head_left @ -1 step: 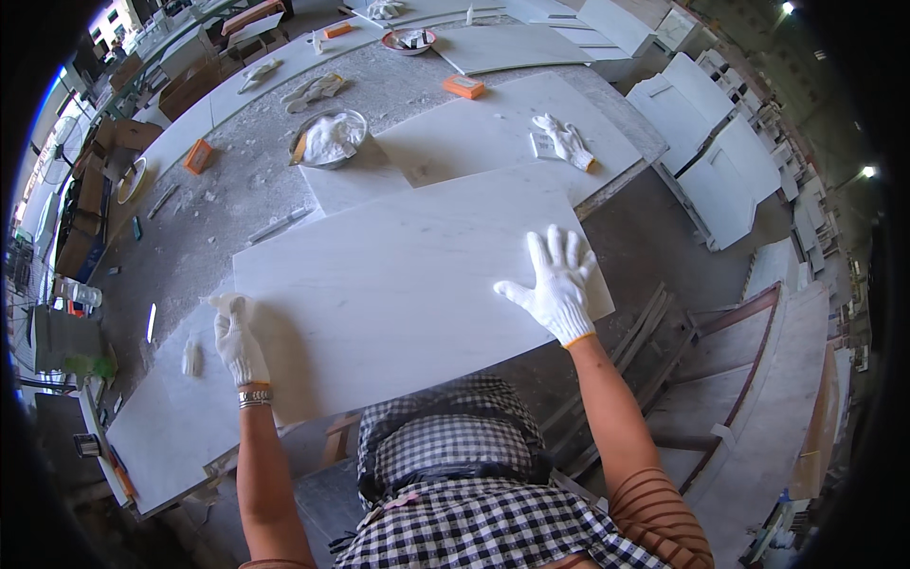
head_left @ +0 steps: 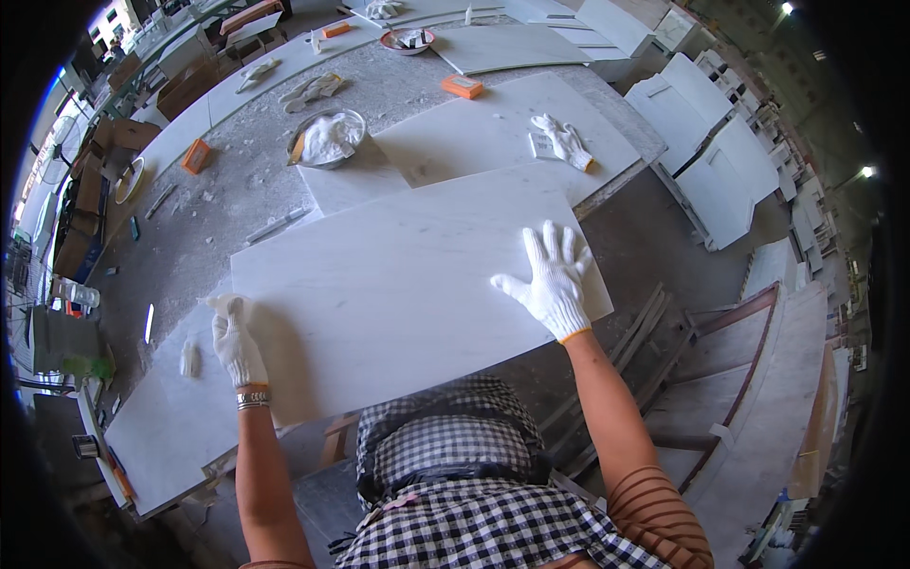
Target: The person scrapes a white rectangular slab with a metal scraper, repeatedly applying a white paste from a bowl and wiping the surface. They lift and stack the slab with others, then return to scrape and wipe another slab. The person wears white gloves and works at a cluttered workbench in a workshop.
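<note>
While I watch through the head view, the gloved right hand (head_left: 550,281) presses flat on the slab (head_left: 408,294), knitted fingers spread wide! At the slab's left edge, the left hand (head_left: 237,341) curls its fingers; whether it grips, I can't tell. Smooth, white, faintly veined, the slab spans the dusty table (head_left: 218,223). Print on the leftmost orange box (head_left: 196,156)? Too small for me.
</note>
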A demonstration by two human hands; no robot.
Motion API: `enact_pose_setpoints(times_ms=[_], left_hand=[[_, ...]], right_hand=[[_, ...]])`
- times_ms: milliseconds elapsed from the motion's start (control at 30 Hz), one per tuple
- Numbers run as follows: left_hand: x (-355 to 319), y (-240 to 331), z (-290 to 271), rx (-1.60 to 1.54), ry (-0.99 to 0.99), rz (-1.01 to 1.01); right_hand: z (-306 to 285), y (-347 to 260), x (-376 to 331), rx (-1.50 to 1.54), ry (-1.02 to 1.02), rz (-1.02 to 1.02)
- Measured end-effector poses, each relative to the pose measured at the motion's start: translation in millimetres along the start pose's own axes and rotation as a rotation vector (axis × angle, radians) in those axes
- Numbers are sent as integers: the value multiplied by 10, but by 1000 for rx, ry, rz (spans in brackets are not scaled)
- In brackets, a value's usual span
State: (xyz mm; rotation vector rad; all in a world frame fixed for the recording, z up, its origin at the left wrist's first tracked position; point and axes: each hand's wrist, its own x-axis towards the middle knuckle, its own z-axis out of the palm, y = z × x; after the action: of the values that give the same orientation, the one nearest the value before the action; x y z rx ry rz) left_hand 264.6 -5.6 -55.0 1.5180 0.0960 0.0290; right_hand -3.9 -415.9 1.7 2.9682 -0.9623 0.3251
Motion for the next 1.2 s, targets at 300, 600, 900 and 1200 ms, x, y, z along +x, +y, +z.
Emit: enact_pose_setpoints(times_ms=[300,600,900,1200], left_hand=[[-244,78,122,184,137,86],[-514,52,973,10,-266,263],[-331,126,1476,225,-230,303],[-360,216,1481,153,-199,251]], right_hand=[[202,21,279,-22,139,-41],[22,-692,429,174,-63,-195],[30,-1850,1748,722,17,-262],[254,-2042,2216,332,235,-453]])
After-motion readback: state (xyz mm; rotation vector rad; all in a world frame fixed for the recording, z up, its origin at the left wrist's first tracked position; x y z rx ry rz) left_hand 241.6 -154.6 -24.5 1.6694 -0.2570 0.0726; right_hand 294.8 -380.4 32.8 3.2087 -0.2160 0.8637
